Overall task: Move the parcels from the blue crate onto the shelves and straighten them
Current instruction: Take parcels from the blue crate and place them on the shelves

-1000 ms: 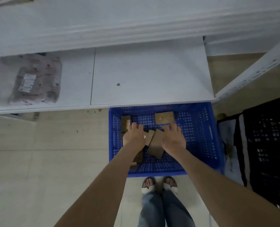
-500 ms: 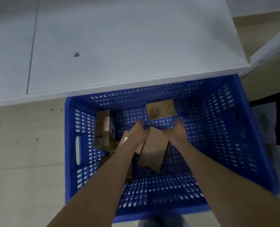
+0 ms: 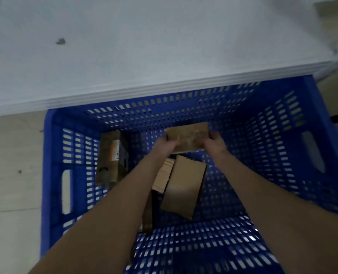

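Cardboard is now clamped between both hands: the left hand (image 3: 165, 144) grips the left end of a small flat parcel (image 3: 188, 137) and the right hand (image 3: 215, 144) grips its right end, fingers curled round the edges. Half a second ago they were only arriving at its near edge. The grasp looks made, so the lift to the shelf should come next. The parcel is near the far wall of the blue crate (image 3: 53, 175); whether it has left the bottom I cannot tell. Below the wrists lies a tilted plain brown box (image 3: 184, 186), with a ribbed cardboard piece (image 3: 164, 175) just beside it on the left. A labelled box (image 3: 112, 159) with an orange stripe stands near the left wall, so several parcels remain. The white shelf (image 3: 164, 46), marked by a dark speck (image 3: 61, 41), overhangs the crate's far rim.
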